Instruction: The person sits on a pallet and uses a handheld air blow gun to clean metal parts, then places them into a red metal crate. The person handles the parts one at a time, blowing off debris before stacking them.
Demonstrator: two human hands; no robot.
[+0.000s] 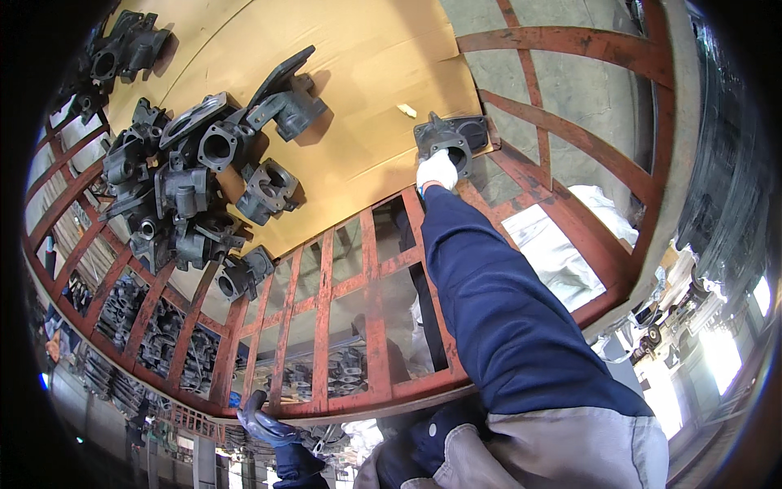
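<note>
your right sleeve (505,285), navy with a grey lower part, comes closest, and it extends over the near side of a rust-red crate (375,326) made of flat bars. your left hand (267,425), in a dark glove, is at the near rim of this crate; its fingers are partly spread and i see nothing held in them, but whether they touch the rim i cannot tell. farther on, your right hand (438,169), in a white glove, is on the near flange of a dark casting (440,133). these fingers are bent close together against it, though the tips are hidden and i cannot tell how firmly they hold. the casting is at the near right corner of a brown cardboard sheet (358,155), with a round opening just beside the glove. toward the left edge of the sheet is a crowded heap of similar castings (183,191), several of them touching. beyond your casting, near the right edge, lies a small pale scrap (406,110). farthest along the left edge is another group of castings (126,49).
</note>
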